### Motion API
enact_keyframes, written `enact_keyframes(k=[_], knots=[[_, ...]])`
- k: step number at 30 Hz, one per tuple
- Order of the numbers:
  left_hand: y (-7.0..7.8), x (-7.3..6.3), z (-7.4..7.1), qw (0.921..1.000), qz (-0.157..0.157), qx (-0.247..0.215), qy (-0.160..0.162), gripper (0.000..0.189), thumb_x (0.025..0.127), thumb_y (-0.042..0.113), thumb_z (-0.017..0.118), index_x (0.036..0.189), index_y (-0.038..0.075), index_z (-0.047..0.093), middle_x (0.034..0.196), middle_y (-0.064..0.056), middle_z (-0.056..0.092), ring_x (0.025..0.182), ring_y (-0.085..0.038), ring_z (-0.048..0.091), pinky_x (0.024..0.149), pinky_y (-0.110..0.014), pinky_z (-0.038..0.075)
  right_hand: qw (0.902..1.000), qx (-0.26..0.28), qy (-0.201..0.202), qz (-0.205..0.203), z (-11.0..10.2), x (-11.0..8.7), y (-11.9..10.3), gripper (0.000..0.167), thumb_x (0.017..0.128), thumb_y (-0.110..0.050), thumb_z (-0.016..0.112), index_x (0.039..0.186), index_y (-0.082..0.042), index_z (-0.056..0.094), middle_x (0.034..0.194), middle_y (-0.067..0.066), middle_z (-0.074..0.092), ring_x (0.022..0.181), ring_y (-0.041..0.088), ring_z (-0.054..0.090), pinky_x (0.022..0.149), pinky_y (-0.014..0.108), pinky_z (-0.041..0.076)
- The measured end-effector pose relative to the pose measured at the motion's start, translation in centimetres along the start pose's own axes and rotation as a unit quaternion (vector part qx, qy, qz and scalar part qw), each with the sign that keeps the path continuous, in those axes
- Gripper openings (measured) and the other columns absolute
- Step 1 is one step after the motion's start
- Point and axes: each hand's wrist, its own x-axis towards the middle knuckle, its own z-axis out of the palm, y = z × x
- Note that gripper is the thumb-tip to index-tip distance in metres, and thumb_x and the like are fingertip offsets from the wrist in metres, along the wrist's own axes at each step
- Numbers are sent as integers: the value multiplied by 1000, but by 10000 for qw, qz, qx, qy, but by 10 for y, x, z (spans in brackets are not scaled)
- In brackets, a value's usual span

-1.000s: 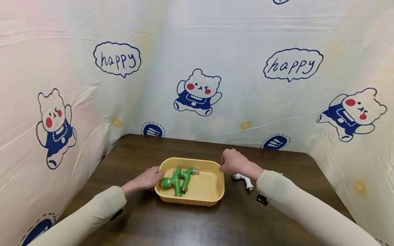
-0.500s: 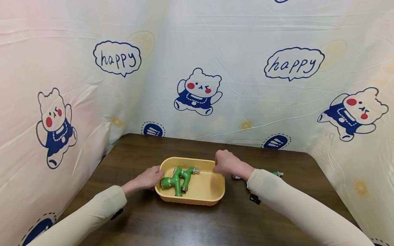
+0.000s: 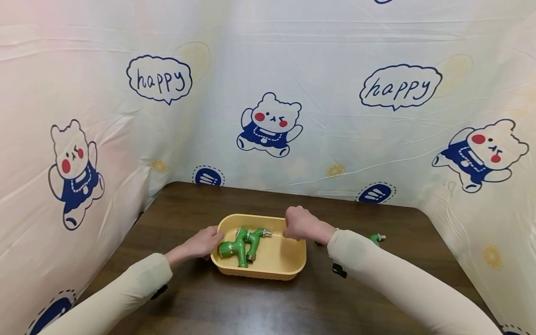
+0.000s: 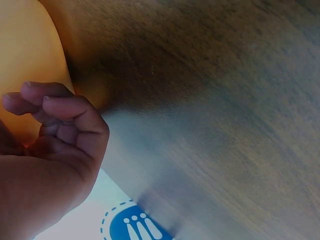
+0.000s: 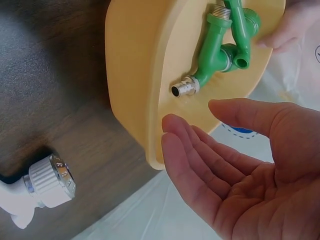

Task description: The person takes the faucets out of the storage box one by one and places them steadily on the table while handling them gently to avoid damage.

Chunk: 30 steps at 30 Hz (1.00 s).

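A yellow plastic basin [image 3: 259, 274] stands on the table, with two green faucets [image 3: 240, 251] lying together in its left half. My left hand [image 3: 200, 243] grips the basin's left end, thumb over the rim and fingers against the outside wall. My right hand [image 3: 302, 224] is above the basin's right end. The right wrist view shows its palm bare, fingers gently bent and the thumb well apart from them. There, the metal outlet of a green faucet [image 5: 212, 55] points toward the fingertips.
A white faucet [image 5: 47, 185] lies on the table right of the basin, mostly hidden by the right forearm in the head view. Farther right, another green faucet [image 3: 377, 239] shows behind the sleeve. A printed curtain [image 3: 318, 153] surrounds the brown table [image 3: 251, 307].
My right hand has moved left over the basin's right end. Its sleeve now covers the white faucet and uncovers the green one at right. My left hand and the basin stay put.
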Motion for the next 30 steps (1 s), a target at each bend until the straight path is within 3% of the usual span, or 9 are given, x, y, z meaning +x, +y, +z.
enact_keyframes(k=[16, 20, 27, 30], knots=[[-2, 0, 1, 10000, 7, -29, 53, 33, 110, 14, 35, 126, -7, 56, 63, -10, 60, 43, -14, 50, 41, -27, 42, 9996, 133, -238, 81, 12, 10, -13, 36, 89, -9, 75, 58, -10, 56, 45, 0, 54, 44, 15, 56, 42, 26, 41], [-2, -1, 0, 10000, 12, -38, 36, 33, 110, 14, 35, 126, -7, 55, 64, -10, 61, 44, -14, 50, 41, -27, 42, 9997, 118, -227, 32, 16, 14, -15, 43, 89, -10, 74, 54, -13, 50, 43, -1, 53, 45, 17, 60, 40, 26, 41], [-2, 0, 0, 10000, 24, -47, 14, 34, 110, 14, 35, 127, -7, 55, 63, -10, 61, 44, -14, 50, 41, -27, 41, 9992, 268, -313, -15, 21, 19, -20, 48, 92, -11, 74, 54, -15, 46, 42, -1, 48, 43, 16, 55, 42, 26, 39], [-2, 0, 0, 10000, 13, -48, -2, 34, 110, 14, 35, 127, -7, 55, 64, -9, 61, 44, -14, 50, 41, -27, 41, 9990, 318, -324, -39, 22, 20, -22, 49, 92, -11, 75, 53, -14, 45, 43, -1, 47, 47, 21, 61, 42, 26, 39]])
